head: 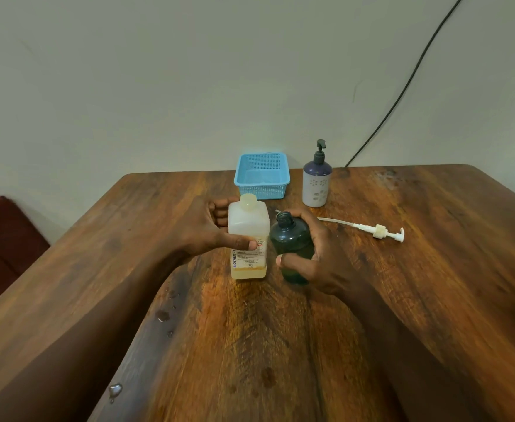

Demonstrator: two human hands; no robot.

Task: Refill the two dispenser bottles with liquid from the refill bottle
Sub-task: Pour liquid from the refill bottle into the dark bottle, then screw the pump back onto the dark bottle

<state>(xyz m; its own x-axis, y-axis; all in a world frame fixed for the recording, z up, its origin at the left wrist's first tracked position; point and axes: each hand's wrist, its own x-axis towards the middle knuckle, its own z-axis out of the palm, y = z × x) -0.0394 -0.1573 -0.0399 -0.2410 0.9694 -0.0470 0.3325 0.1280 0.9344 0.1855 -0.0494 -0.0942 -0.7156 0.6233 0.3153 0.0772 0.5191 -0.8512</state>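
A translucent white refill bottle (248, 229) stands upright mid-table, capped, with a little yellowish liquid at its bottom. My left hand (206, 226) grips it around the body, thumb across the label. Right beside it stands a dark green dispenser bottle (291, 239) with its neck uncovered; my right hand (320, 254) holds it around the side. Its white pump head with tube (378, 231) lies on the table to the right. A second dispenser bottle (316, 181), white with a purple top and dark pump fitted, stands further back.
A blue plastic basket (261, 175) sits at the table's far edge by the wall. Water drops (115, 390) dot the wooden table (250, 345) at the near left. A black cable (402, 89) runs down the wall. A dark red seat (3, 239) is at left.
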